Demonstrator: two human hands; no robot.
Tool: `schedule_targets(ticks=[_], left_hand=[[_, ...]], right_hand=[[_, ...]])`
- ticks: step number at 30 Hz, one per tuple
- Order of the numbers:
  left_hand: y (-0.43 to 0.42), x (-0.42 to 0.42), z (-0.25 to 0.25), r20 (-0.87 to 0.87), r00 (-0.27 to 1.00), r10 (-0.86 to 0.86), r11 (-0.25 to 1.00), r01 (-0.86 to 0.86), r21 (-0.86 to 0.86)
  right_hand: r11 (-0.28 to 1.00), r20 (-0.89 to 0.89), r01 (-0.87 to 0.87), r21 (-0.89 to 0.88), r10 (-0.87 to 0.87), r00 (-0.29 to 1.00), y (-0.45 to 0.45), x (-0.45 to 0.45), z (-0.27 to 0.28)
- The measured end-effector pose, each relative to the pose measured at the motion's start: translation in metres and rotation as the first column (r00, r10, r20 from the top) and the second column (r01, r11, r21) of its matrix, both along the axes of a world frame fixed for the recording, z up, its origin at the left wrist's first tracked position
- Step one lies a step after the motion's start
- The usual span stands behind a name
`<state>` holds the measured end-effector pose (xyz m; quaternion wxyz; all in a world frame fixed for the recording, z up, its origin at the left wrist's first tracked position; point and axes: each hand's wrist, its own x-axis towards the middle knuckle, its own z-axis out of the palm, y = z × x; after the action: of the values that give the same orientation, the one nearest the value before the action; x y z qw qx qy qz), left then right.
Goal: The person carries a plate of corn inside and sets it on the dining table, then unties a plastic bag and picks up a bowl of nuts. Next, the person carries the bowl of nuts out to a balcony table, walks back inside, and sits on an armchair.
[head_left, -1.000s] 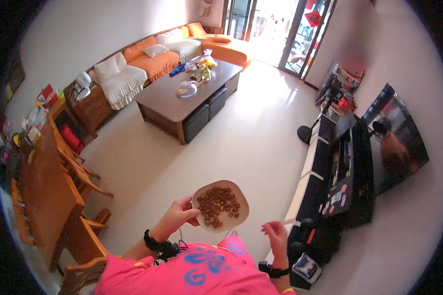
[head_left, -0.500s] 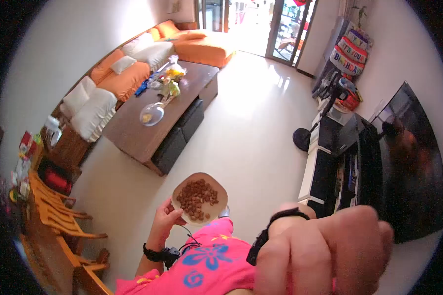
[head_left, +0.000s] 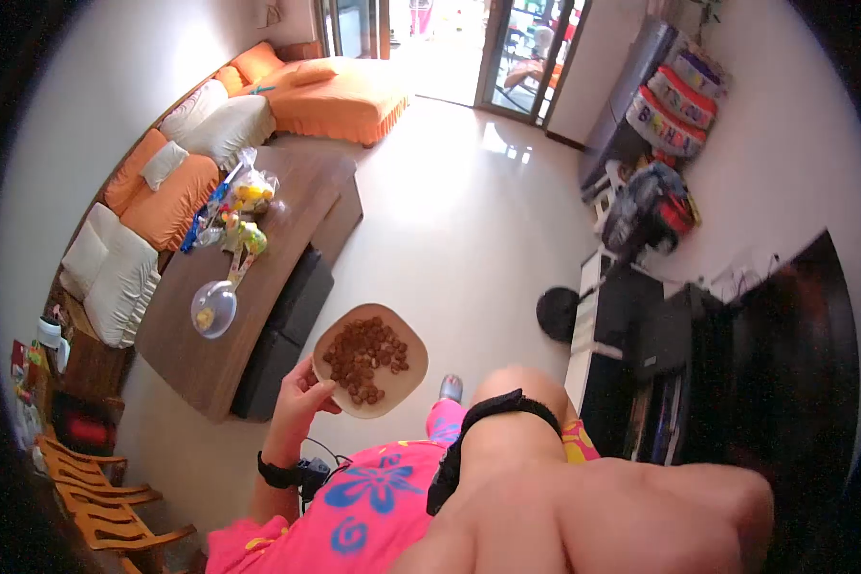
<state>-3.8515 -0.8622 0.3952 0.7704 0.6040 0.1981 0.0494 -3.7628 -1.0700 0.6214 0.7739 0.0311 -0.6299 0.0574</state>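
Observation:
A pale, rounded-square dish holds many small brown pieces, with bare dish showing at its lower right. My left hand grips the dish by its left edge, thumb on the rim. Large and close to the camera at the lower right is my right hand, back towards me, a black strap at the wrist. Its fingertips are out of sight, so what it holds, if anything, is hidden.
A brown coffee table bears a clear dome and plastic bags. Behind it runs a sofa with orange and white covers. A black round base and a low cabinet stand right. Wooden chairs are lower left.
The view has moved forward and turned, bringing the coffee table closer on the left. My right hand has risen from beside the body to close before the camera. The dish stays in my left hand.

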Motion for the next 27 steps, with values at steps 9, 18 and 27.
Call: schedule_targets(ticks=[9, 18, 27], left_hand=[[0.033, 0.234, 0.0, -0.075, 0.988, 0.133, 0.985, -0.14, -0.101], [0.141, 0.482, -0.014, -0.1, 0.977, 0.186, 0.982, -0.189, -0.022], [0.266, 0.747, 0.014, -0.045, 0.993, 0.106, 0.992, -0.108, -0.065]], right_hand=[[0.99, 0.026, -0.136, -0.044, 0.138, 0.99, 0.06, 0.272, 0.01], [0.966, 0.036, -0.25, -0.07, 0.253, 0.967, 0.18, 0.533, -0.02], [0.522, -0.122, -0.05, -0.852, -0.105, 0.987, 0.256, 0.815, -0.114]])
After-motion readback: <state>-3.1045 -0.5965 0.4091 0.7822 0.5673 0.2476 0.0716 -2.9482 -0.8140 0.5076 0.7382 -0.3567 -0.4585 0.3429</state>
